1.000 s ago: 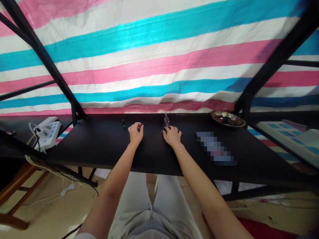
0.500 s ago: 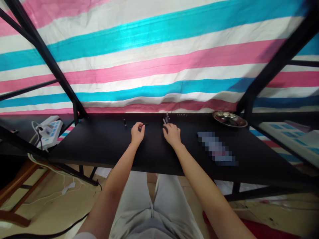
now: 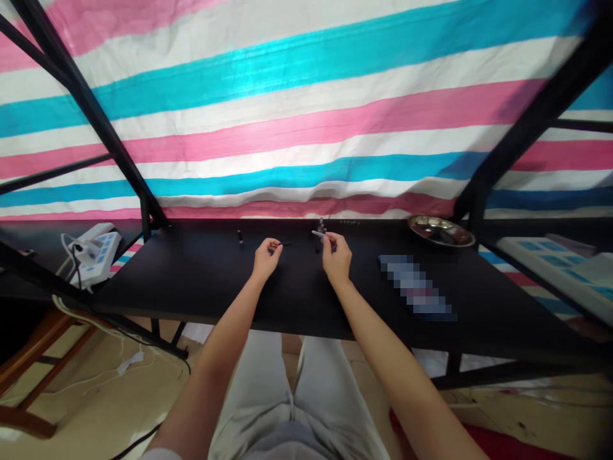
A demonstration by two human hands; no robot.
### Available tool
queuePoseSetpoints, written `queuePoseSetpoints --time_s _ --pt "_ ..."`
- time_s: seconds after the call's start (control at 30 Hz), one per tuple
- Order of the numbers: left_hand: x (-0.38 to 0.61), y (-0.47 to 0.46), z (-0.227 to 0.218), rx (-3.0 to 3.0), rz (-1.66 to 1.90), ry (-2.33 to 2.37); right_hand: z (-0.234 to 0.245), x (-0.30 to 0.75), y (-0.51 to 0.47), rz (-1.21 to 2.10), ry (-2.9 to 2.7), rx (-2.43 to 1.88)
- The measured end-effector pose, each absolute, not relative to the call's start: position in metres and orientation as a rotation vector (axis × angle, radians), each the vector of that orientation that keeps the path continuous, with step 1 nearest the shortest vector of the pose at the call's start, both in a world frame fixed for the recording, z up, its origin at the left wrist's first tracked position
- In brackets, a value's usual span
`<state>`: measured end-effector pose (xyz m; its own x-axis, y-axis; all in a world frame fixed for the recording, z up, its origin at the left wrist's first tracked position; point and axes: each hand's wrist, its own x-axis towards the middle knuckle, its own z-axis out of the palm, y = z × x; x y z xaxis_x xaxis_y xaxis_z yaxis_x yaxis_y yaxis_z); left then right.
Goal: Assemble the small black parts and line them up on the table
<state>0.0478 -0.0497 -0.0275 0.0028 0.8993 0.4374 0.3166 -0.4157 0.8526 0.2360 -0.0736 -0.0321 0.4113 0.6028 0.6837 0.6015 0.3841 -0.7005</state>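
Through the head camera I inspected a long black rectangular worktop (image 3: 297, 297) backed by a plastic sheet (image 3: 306, 121) striped pink, white and turquoise. I found the left hand (image 3: 267, 259) closed in a pinch, gripping a slim black stick-shaped piece (image 3: 286, 244) between thumb and fingers; the piece pointed toward the worktop's right edge. I found the right hand (image 3: 338, 255) likewise closed, its fingertips gripping a short pale grey cylinder (image 3: 318, 233), held slantwise nearer the far edge than the near one. The two hands were apart.

Just beyond the pale cylinder I noted a cluster of small pale grey upright pieces (image 3: 322, 222); at this range I could not fairly identify them. A row of tiny whitish pieces (image 3: 349, 222) lay along the far edge. A short black cylinder with a pale end (image 3: 240, 237) sat left of the left hand, toward the far edge. A round, shiny metal dish (image 3: 440, 230) occupied the far right corner. Between it and the near edge lay a pixelated blue oblong item (image 3: 416, 287).
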Motion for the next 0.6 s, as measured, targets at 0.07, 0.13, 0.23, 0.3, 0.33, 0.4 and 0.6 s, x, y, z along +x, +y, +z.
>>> queuePoseSetpoints --time_s 0.07,0.13,0.23,0.3,0.33,0.4,0.6 --pt "0.0479 -0.0477 -0.0289 1.724 1.427 1.225 -0.0334 0.2355 -0.0718 0.176 -1.191 -1.243" --pt "0.0480 -0.0453 -0.0305 1.680 1.442 1.194 -0.0354 0.2342 -0.0693 0.352 -1.188 -1.186" --pt "0.0482 -0.0426 -0.0328 1.614 1.465 1.147 -0.0382 0.2311 -0.0654 0.552 -1.201 -1.099" --pt "0.0483 -0.0421 -0.0333 1.584 1.467 1.123 -0.0393 0.2289 -0.0639 0.634 -1.196 -1.059" --pt "0.0484 -0.0424 -0.0332 1.576 1.463 1.114 -0.0395 0.2280 -0.0636 0.661 -1.191 -1.046" --pt "0.0487 -0.0433 -0.0324 1.576 1.449 1.105 -0.0395 0.2268 -0.0636 0.698 -1.182 -1.031" --pt "0.0494 -0.0457 -0.0309 1.557 1.391 1.073 -0.0380 0.2258 -0.0665 0.827 -1.197 -1.018"
